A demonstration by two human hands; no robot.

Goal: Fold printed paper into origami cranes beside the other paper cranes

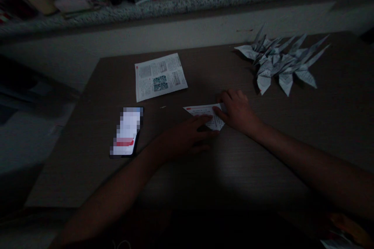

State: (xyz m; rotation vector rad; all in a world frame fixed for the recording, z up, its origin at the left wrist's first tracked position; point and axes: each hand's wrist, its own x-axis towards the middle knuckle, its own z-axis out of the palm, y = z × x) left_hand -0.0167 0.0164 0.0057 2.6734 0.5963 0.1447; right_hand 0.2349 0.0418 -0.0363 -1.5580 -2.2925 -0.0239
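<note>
Left hand (pixel 187 138) low and flat, palm down, fingers (pixel 201 121) stretched toward the right; right hand (pixel 238 111) just beside it, knuckles raised, fingers (pixel 230 95) curled downward, thumb angled left — left forearm (pixel 117 186) slanting in from near left, right forearm (pixel 306 163) from near right.

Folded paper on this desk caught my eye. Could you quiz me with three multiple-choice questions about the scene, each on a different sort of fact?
1. Where is the heap of folded paper pieces relative to the printed sheet?
A) To its right
B) On top of it
C) Under it

2. How many hands touch the small folded paper?
A) None
B) One
C) Two

3. What state is the phone in?
A) Held in a hand
B) Lying on the desk, screen lit
C) Standing upright

1: A, the heap lies apart, rightward.
2: C, the left hand and right hand both rest on it.
3: B, it lies flat and glowing.
</note>
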